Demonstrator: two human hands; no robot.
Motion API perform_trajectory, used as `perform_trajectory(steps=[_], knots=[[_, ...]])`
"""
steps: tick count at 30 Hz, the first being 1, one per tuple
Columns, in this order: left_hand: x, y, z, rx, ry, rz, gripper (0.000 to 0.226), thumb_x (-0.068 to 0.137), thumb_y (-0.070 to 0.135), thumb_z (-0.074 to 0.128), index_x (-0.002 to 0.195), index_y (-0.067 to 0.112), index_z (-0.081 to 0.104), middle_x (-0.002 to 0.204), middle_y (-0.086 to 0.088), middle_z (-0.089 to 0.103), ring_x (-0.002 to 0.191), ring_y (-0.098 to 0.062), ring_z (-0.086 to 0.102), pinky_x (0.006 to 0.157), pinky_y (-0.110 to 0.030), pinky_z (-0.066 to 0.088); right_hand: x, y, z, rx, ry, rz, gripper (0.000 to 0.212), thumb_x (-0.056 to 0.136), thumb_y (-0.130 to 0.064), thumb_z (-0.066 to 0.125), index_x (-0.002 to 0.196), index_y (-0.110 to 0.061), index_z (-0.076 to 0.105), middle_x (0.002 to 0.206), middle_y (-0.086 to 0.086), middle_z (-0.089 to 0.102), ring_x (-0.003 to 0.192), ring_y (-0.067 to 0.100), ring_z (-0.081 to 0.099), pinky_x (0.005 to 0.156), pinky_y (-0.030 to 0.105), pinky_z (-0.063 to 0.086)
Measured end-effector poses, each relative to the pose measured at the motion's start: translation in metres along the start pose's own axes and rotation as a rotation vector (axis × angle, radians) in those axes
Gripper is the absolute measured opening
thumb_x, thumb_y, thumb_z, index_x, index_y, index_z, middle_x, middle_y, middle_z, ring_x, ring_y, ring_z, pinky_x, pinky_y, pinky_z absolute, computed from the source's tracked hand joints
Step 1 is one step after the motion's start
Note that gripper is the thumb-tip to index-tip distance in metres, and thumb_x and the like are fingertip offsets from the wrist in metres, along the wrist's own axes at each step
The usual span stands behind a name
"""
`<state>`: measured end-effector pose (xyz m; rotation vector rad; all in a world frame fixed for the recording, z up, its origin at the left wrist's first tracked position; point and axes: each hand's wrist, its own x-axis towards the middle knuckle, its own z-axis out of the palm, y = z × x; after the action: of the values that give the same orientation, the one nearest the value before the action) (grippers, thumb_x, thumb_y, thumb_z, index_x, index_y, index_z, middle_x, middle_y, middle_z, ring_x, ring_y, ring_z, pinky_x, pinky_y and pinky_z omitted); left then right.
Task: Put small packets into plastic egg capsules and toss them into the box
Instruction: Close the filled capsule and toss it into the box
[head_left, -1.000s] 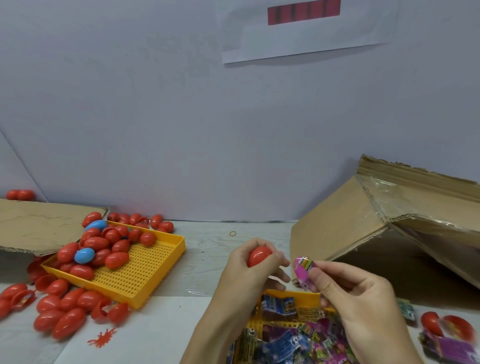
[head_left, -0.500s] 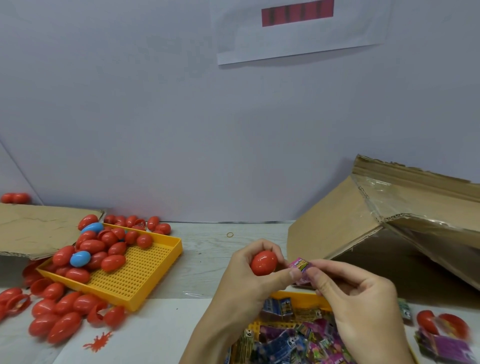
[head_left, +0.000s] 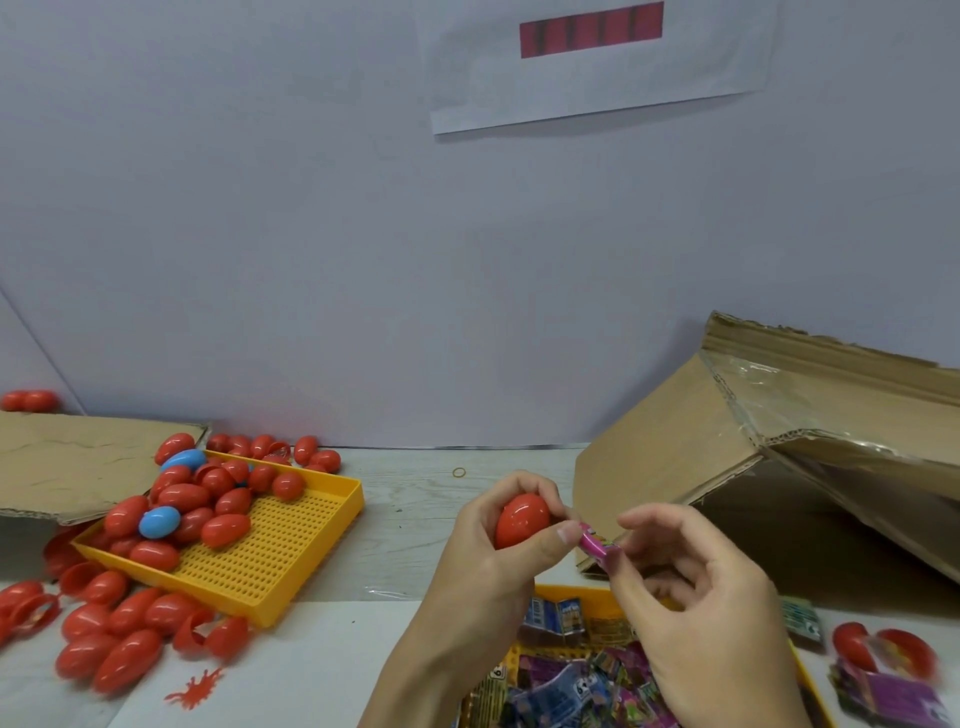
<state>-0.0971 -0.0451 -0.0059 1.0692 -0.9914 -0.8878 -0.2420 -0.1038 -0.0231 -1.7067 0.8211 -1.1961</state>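
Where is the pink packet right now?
In the head view, the pink packet is low and right of centre, pinched between the left hand, which also holds a red egg, and the right hand, above the packet tray.

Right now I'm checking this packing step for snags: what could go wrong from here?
The pink packet sits pinched at the edge of the red egg capsule in the left hand, so it may jam or slip out. The right hand holds it only by fingertips, so it could drop into the yellow tray of packets.
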Motion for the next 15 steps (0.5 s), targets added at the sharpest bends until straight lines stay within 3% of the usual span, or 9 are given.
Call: perform_trajectory(steps=[3, 9, 11, 15], knots=[[0.0008, -0.0014, 0.0015, 0.043, 0.049, 0.011, 0.023, 0.064, 0.031, 0.083, 0.077, 0.027, 0.064, 0.082, -0.001, 0.062, 0.074, -0.012, 0.056, 0.068, -0.021, 0.047, 0.0003, 0.0001, -0.0007, -0.001, 0.024, 0.004, 0.04, 0.072, 0.001, 0.077, 0.077, -0.035, 0.06, 0.074, -0.005, 0.068, 0.064, 0.012, 0.064, 0.054, 0.023, 0.053], [-0.0002, -0.0018, 0.0026, 0.018, 0.039, 0.006, 0.023, 0.064, 0.029, 0.082, 0.078, 0.025, 0.065, 0.084, -0.004, 0.06, 0.077, -0.016, 0.056, 0.072, -0.028, 0.048, 0.0001, -0.0011, -0.0014, 0.002, 0.023, 0.002, 0.039, 0.071, -0.002, 0.078, 0.076, -0.035, 0.058, 0.075, -0.005, 0.068, 0.064, 0.013, 0.064, 0.056, 0.029, 0.054], [-0.0003, -0.0007, 0.0029, -0.039, 0.031, 0.018, 0.022, 0.064, 0.024, 0.081, 0.078, 0.022, 0.064, 0.082, -0.006, 0.059, 0.075, -0.017, 0.054, 0.069, -0.026, 0.048, -0.0003, -0.0012, -0.0016, 0.04, -0.016, 0.002, 0.042, 0.072, 0.001, 0.077, 0.08, -0.035, 0.059, 0.08, -0.005, 0.07, 0.07, 0.011, 0.067, 0.057, 0.023, 0.055], [-0.001, 0.0017, 0.0023, -0.111, -0.014, 0.029, 0.019, 0.068, 0.017, 0.078, 0.079, 0.019, 0.063, 0.077, -0.005, 0.058, 0.069, -0.016, 0.053, 0.064, -0.022, 0.045, 0.0008, -0.003, -0.0033, 0.236, -0.154, 0.043, 0.048, 0.076, 0.007, 0.073, 0.095, -0.036, 0.063, 0.094, 0.0, 0.073, 0.089, 0.014, 0.07, 0.072, 0.023, 0.058]])
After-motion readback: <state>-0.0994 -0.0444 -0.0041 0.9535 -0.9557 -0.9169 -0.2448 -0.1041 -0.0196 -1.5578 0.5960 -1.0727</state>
